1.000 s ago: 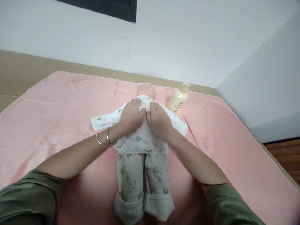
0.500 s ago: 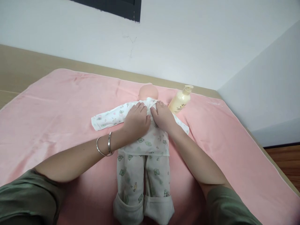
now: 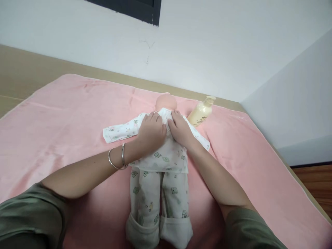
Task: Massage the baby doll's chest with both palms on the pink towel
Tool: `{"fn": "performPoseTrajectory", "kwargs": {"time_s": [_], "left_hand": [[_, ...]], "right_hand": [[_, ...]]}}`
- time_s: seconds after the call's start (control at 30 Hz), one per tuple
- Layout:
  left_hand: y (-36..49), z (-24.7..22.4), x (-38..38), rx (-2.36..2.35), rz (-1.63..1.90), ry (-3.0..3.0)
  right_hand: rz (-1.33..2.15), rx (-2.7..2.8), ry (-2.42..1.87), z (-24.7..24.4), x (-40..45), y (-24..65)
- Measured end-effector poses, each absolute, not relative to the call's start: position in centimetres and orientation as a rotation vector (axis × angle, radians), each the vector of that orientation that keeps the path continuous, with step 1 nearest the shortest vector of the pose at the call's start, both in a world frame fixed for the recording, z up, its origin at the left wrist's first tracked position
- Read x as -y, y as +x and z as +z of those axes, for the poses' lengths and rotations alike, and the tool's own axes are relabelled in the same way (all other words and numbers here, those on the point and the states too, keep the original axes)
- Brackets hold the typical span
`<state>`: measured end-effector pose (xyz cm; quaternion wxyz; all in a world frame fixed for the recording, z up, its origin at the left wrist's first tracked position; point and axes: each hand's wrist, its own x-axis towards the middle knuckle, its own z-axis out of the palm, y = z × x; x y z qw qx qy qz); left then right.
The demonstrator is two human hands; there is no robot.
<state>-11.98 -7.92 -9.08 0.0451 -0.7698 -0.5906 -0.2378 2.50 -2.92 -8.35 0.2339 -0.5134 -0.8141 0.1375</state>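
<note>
A baby doll (image 3: 166, 102) lies on a pink mat with its head away from me. It wears a white printed shirt (image 3: 166, 159) and matching trousers (image 3: 173, 193) with the cuffs turned up. No face shows on the smooth head. My left hand (image 3: 152, 133) rests over the shirt near one shoulder, fingers laid forward and thumb toward the middle. Opposite it, my right hand (image 3: 181, 129) lies on the other shoulder in the same way. Both hands are open on the cloth, thumbs close together below the collar. My palms hide part of the shirt's upper body.
A pale yellow pump bottle (image 3: 201, 113) stands on the pink mat (image 3: 64, 117), just right of the doll's head. Beyond the mat's far edge runs a wooden surface (image 3: 38, 58) up to a white wall (image 3: 207, 45). Brown wood shows low at the far right.
The view has shifted slightly. Both hands stay on the doll's shoulders, and the cloth near the collar looks a little shifted between them.
</note>
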Motion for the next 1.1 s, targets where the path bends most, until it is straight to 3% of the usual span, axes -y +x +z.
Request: {"fn": "performPoseTrajectory", "kwargs": {"time_s": [0.17, 0.43, 0.63, 1.1], "left_hand": [[-11.6, -9.3, 9.0, 1.681, -0.763, -2.349], [-13.7, -8.3, 4.9, 2.022, -0.906, -2.503], [-13.1, -10.1, 5.0, 1.932, -0.976, -2.360], [-12.8, -10.0, 5.5, 1.915, -0.941, -2.321]], "right_hand": [[0.336, 2.268, -1.498, -8.4, 2.5, 2.7], [0.104, 2.408, -1.495, -7.2, 7.3, 1.2], [0.229, 2.372, -1.455, -7.2, 5.2, 2.0], [0.157, 2.340, -1.433, -8.4, 3.4, 2.2]]}}
